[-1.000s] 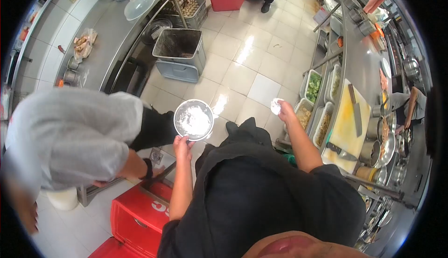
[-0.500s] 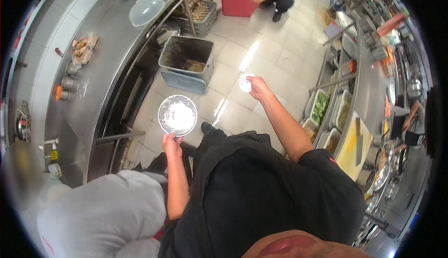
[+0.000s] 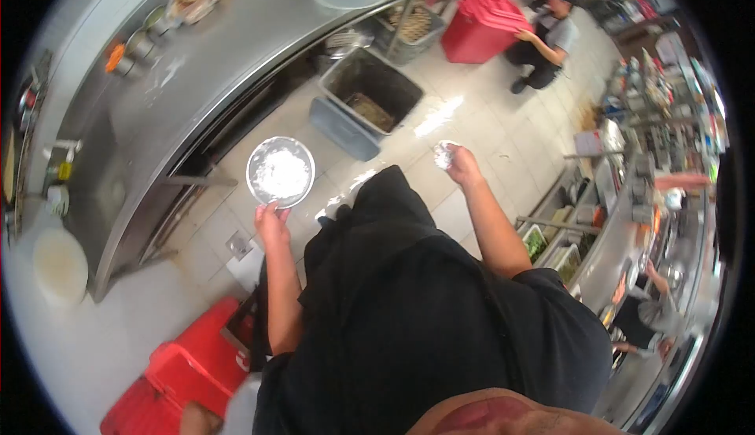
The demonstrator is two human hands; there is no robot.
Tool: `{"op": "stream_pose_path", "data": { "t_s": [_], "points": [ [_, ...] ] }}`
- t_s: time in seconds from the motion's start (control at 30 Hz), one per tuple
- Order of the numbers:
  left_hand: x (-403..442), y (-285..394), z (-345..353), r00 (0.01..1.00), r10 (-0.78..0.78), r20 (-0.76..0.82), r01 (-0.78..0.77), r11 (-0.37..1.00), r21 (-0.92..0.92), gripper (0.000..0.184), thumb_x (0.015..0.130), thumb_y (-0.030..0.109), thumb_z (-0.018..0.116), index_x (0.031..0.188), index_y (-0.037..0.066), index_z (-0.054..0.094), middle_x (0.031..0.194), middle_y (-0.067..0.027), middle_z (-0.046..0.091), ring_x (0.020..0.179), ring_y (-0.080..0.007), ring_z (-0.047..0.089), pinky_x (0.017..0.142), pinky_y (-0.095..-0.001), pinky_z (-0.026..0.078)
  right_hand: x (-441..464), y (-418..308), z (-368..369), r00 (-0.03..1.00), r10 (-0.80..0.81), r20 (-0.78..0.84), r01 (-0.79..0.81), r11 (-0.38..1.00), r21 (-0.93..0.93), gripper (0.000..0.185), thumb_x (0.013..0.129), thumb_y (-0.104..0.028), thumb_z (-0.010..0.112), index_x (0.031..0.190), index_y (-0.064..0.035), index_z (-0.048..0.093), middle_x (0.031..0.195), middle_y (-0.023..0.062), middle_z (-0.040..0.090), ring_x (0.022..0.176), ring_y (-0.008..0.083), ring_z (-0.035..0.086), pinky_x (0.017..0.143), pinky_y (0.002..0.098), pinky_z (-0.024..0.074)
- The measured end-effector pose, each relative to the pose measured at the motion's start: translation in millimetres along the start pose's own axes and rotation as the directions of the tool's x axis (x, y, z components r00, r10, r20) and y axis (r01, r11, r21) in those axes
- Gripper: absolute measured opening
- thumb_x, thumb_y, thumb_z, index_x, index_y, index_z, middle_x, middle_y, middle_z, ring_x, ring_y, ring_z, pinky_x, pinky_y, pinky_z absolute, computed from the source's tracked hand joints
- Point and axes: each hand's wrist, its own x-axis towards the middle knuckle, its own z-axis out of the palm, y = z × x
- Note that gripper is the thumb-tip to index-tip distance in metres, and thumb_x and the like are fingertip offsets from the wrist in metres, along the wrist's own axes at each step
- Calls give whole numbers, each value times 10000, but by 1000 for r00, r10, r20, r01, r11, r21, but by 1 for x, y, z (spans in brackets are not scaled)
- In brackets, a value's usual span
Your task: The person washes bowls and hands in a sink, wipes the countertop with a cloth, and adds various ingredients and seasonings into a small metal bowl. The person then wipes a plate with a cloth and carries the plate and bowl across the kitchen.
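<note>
My left hand (image 3: 271, 221) grips the near rim of a round metal bowl (image 3: 257, 186), fingers closed on its edge. Inside the bowl lies a bright white mass (image 3: 281, 169), too washed out by glare to identify. Out to the right, my right hand (image 3: 465, 164) is closed round a small, roundish, shiny white thing (image 3: 443, 154). Its kind is unclear. Both hands are held apart in front of my body, above the tiled floor.
A grey bin (image 3: 385, 124) stands ahead with its lid (image 3: 344, 130) leaning against it. Steel counters run left (image 3: 200, 49) and right. Beyond, a person (image 3: 550, 42) crouches by a red bin (image 3: 480, 30). Another red container (image 3: 193, 364) is at lower left.
My view has turned and shifted. The grey-clad person at lower left is mostly out of view, and a red container shows there. Both hands still hold the same things.
</note>
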Motion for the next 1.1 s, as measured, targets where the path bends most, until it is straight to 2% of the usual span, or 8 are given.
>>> {"op": "stream_pose_path", "data": {
  "t_s": [0.13, 0.2, 0.33, 0.4, 0.53, 0.8, 0.9, 1.1],
  "points": [
    [20, -11, -6, 984, 32, -178, -35, 999, -16, 298, 798, 20, 594, 1080, 42, 500, 1071, -111, 539, 984, -240, 563, 766, -394, 550, 71, 1, 7, 990, -2, 141, 11, 998, -69, 200, 939, -149, 457, 1022, -21, 586, 900, 82, 624, 807, 200, 604, 751, 355, 512],
    [18, 1, 1, 997, 27, -77, -33, 997, -75, 265, 810, 13, 578, 1060, 29, 491, 1027, -90, 542, 960, -242, 566, 763, -396, 558, 81, -24, 45, 986, 49, 159, -37, 996, -79, 221, 949, -135, 416, 1048, -7, 567, 923, 93, 625, 825, 209, 606, 749, 356, 514],
    [2, 16, 27, 992, 19, -127, -47, 974, -223, 163, 816, 5, 566, 951, 40, 482, 997, -90, 555, 944, -249, 577, 767, -406, 560, 121, -55, 72, 924, 126, 362, -133, 991, -5, 273, 914, -111, 449, 1131, 23, 547, 1022, 159, 630, 882, 276, 620, 795, 381, 526],
    [-2, -17, 18, 967, 128, -221, -173, 966, -193, 140, 826, 7, 551, 947, 40, 488, 984, -92, 560, 911, -246, 598, 733, -386, 574, 169, -9, 53, 922, 168, 348, -170, 985, -26, 278, 919, -109, 441, 1136, 28, 546, 1029, 164, 630, 887, 282, 623, 788, 391, 531],
    [-14, -7, 11, 906, 292, -305, -355, 919, -174, 135, 826, 16, 549, 945, 40, 488, 999, -96, 555, 927, -256, 598, 740, -391, 574, 195, 2, 94, 770, 234, 594, -180, 972, -150, 296, 921, -100, 429, 1155, 37, 548, 1095, 169, 624, 959, 272, 622, 855, 371, 517],
    [-5, 46, -51, 840, 246, -483, -442, 827, -348, 234, 814, 0, 550, 1035, 31, 479, 1048, -113, 531, 938, -271, 585, 709, -381, 574, 131, -41, 293, 718, 251, 649, -92, 959, -269, 259, 923, -72, 439, 1129, 59, 524, 996, 184, 618, 843, 262, 630, 745, 367, 536],
    [4, 44, -80, 801, 225, -555, -460, 824, -330, 237, 819, 4, 550, 1044, 33, 481, 1046, -109, 535, 919, -272, 592, 705, -374, 576, 143, -10, 320, 678, 288, 676, -126, 952, -279, 252, 923, -68, 427, 1126, 61, 503, 1005, 183, 620, 846, 276, 643, 750, 377, 549],
    [37, 95, -148, 777, 220, -590, -475, 821, -318, 217, 829, 8, 537, 1037, 17, 479, 1063, -122, 535, 925, -281, 595, 698, -370, 588, 130, 34, 363, 723, 283, 630, -143, 954, -263, 236, 918, -84, 426, 1096, 49, 507, 1009, 192, 613, 867, 279, 632, 758, 380, 543]
  ]
}}
